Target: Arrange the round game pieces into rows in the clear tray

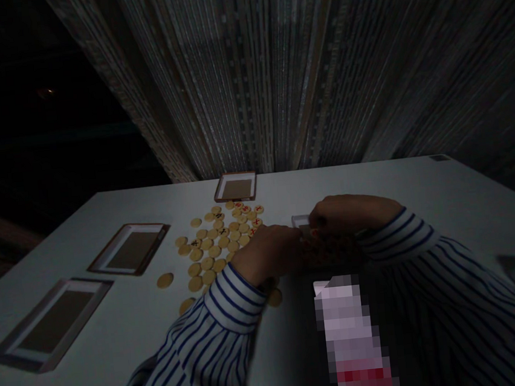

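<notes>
The box (300, 218) is lying between the left hand (269, 249) and the right hand (355, 213). Whether either grip is closing or staying apart, I cannot tell.

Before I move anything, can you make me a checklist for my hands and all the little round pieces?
1. Trays lying flat on the table: ok, the near-left tray, the middle tray and the far tray all do.
2. Pieces bunched together: not ok, one lone piece sits apart, on the left.
3. Every piece's marks showing: not ok, some have red or black marks, but many look plain, like this plain piece.
4. Pieces all in sight: not ok, your left hand and sleeve are over part of the pile.
5. Something in your right hand: cannot tell, its fingertips are too dark.
</notes>
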`<state>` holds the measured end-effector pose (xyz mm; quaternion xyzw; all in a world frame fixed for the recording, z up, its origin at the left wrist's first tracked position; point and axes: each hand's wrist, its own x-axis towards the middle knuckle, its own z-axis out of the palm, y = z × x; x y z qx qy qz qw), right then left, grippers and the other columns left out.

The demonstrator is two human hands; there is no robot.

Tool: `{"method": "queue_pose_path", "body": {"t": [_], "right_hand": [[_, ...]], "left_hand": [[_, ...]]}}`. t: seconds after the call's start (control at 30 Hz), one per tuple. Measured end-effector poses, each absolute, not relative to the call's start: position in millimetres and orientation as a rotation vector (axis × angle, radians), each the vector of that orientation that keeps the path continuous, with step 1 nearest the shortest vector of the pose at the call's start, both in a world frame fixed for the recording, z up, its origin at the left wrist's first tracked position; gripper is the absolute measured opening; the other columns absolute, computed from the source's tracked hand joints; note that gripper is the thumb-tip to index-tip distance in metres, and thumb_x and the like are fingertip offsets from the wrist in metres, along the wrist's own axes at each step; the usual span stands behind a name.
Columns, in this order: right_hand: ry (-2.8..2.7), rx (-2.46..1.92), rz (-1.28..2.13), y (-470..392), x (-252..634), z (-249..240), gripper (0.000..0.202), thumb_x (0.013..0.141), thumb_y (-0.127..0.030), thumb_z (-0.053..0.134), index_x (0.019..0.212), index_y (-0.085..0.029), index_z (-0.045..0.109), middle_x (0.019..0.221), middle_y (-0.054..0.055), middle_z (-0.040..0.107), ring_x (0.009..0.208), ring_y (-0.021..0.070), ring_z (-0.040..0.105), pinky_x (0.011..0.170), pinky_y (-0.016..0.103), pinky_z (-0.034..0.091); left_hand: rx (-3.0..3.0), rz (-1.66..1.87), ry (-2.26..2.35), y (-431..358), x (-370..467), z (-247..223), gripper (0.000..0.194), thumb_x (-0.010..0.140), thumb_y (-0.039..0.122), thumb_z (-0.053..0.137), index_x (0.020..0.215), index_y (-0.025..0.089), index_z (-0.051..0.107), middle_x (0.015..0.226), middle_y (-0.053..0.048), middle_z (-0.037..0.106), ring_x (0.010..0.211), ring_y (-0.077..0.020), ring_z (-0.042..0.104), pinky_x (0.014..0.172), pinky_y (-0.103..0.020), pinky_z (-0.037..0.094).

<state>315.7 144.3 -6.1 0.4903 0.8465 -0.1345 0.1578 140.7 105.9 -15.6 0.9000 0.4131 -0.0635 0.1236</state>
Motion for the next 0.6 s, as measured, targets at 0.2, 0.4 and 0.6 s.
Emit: {"method": "queue_pose_path", "body": {"t": [0.2,0.4,0.6], "right_hand": [[2.449,1.418,-0.366,143.3,316.6,-4.9,0.026,0.074,-0.030,0.051,0.091,-0.021,0.069,0.084,0.006,0.069,0.067,0.0173,0.061,0.057,0.028,0.040],[2.439,1.407,-0.378,143.3,316.2,-3.7,0.025,0.073,-0.026,0.052,0.092,-0.021,0.069,0.087,0.006,0.070,0.071,0.0172,0.062,0.059,0.027,0.041],[2.438,1.407,-0.383,144.6,316.3,-7.0,0.026,0.073,-0.027,0.052,0.092,-0.022,0.069,0.087,0.007,0.070,0.072,0.0183,0.062,0.060,0.029,0.041]], "left_hand": [[2.633,-0.158,1.201,106.0,140.4,-16.9,0.033,0.082,0.029,0.050,0.112,0.018,0.058,0.101,-0.014,0.068,0.091,-0.0264,0.064,0.074,-0.035,0.048],[2.646,-0.167,1.206,107.2,140.8,-18.9,0.034,0.083,0.032,0.049,0.112,0.017,0.059,0.100,-0.014,0.068,0.090,-0.0280,0.065,0.071,-0.036,0.049],[2.667,-0.139,1.168,107.7,140.2,-20.3,0.031,0.084,0.034,0.045,0.106,0.019,0.061,0.097,-0.013,0.069,0.087,-0.0268,0.066,0.068,-0.034,0.049]]}}
